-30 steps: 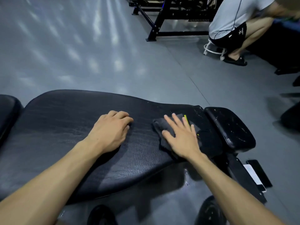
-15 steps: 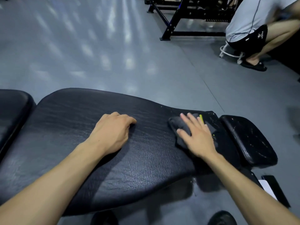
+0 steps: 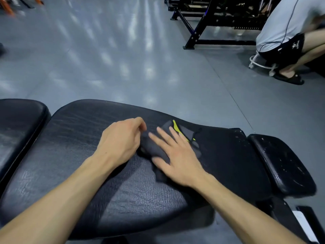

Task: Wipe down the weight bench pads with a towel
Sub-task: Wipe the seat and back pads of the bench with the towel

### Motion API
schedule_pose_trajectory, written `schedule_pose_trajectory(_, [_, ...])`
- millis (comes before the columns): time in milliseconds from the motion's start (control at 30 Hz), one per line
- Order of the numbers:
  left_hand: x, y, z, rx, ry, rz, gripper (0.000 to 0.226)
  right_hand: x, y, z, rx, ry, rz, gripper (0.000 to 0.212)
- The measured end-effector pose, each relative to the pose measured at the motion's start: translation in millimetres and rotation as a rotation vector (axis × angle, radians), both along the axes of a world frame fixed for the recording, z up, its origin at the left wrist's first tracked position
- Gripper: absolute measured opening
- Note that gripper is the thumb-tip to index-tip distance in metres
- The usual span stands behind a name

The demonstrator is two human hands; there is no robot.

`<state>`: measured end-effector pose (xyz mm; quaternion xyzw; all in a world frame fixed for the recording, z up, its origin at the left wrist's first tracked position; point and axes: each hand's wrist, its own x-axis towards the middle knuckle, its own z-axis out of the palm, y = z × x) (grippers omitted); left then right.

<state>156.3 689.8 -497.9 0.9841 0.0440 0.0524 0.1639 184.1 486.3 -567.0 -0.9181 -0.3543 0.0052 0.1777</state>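
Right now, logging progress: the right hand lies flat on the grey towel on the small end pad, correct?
Not quite. In the head view the right hand lies flat on the grey towel, but on the long main pad, not the small end pad.

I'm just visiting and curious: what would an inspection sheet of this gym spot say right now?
Surface: long black bench pad, cracked and creased; a smaller seat pad to its right with pale specks; another pad at the left.
Job's things: dark grey towel with a yellow stripe lies on the long pad.
Clutter: a flat dark item on the floor at lower right, too cropped to name.
Hands: right hand pressed flat on the towel; left hand curled at the towel's left edge, grip unclear.
Cables: nothing seen.
Surroundings: grey floor; black rack frame; a squatting person at upper right.
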Motion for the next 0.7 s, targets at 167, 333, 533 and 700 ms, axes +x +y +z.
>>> schedule_pose_trajectory(167, [-1.6,7.7,-0.4,-0.028,-0.014,0.009,0.031,71.0,-64.1,-16.3,-0.049,0.101,-0.227,0.073])
schedule_pose_trajectory(333, [-2.0,5.3,5.1,-0.081,-0.117,0.013,0.033,119.1,1.8,-12.1,-0.078,0.14,-0.534,0.067])
schedule_pose_trajectory(533, [9.5,-19.3,11.6,-0.107,-0.148,-0.045,0.035,-23.4,-1.0,-0.3,0.038,-0.003,-0.022,0.072])
schedule_pose_trajectory(700, [7.7,-22.2,7.3,-0.076,-0.069,-0.074,0.035,-1.1,-104.9,-20.1,-0.04,0.071,-0.113,0.072])
